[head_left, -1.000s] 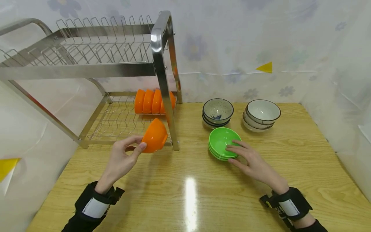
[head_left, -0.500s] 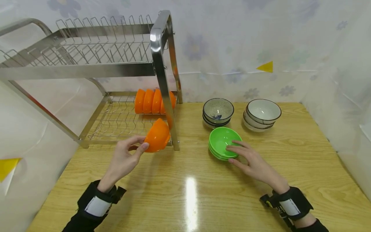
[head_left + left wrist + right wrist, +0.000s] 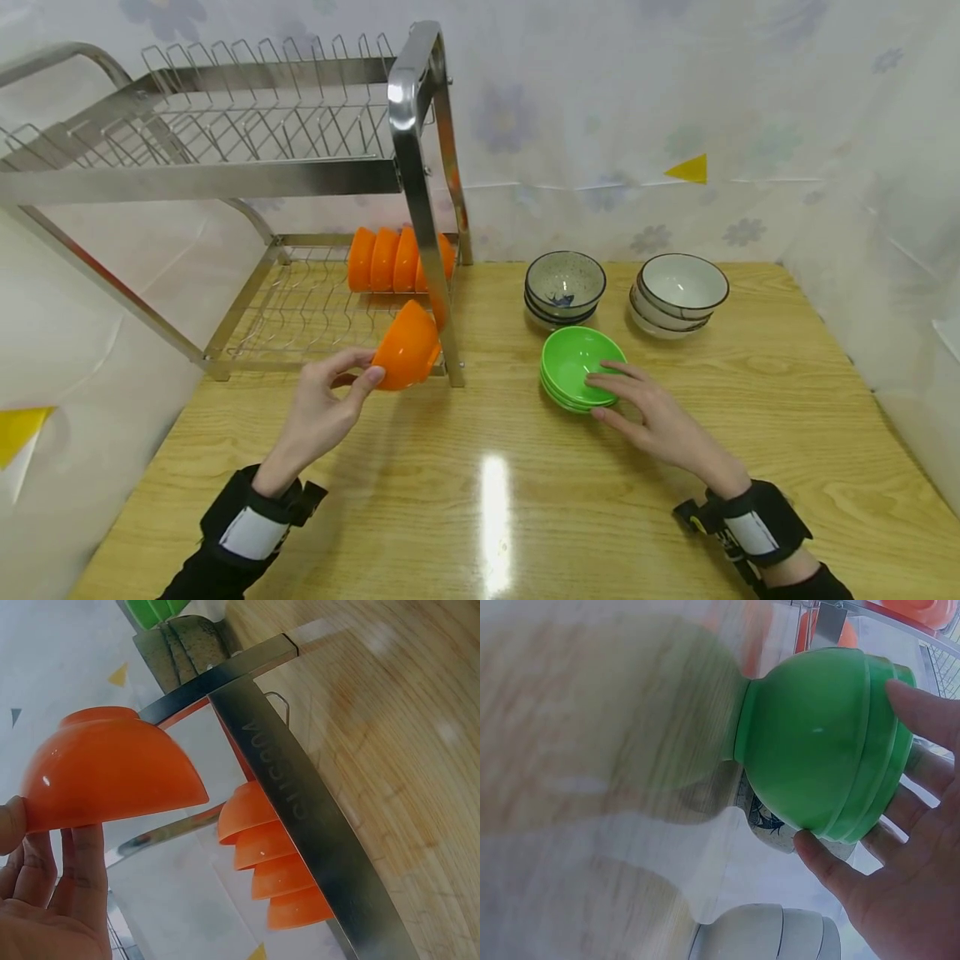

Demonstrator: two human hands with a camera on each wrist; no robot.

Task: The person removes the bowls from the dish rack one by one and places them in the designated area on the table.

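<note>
My left hand (image 3: pixel 326 408) pinches an orange bowl (image 3: pixel 408 350) by its rim, thumb on one side and fingers on the other. The bowl is held tilted on its side in the air, by the front right post of the metal dish rack (image 3: pixel 258 179). In the left wrist view the same orange bowl (image 3: pixel 112 772) appears foot up. My right hand (image 3: pixel 663 425) rests at a stack of green bowls (image 3: pixel 577 367), fingers spread over the rim and thumb at the near outer side. The right wrist view shows the thumb (image 3: pixel 922 712) against the green rim.
Several orange bowls (image 3: pixel 382 260) stand on edge in a row on the rack's lower shelf. Behind the green stack sit speckled grey bowls (image 3: pixel 564 287), and white bowls (image 3: pixel 678 296) with dark rims are to their right. All stacks stand on the wooden table (image 3: pixel 420 500).
My left hand has carried the orange bowl slightly to the right, closer to the rack post, and then held it almost still. My right hand has stayed at the green bowls.
</note>
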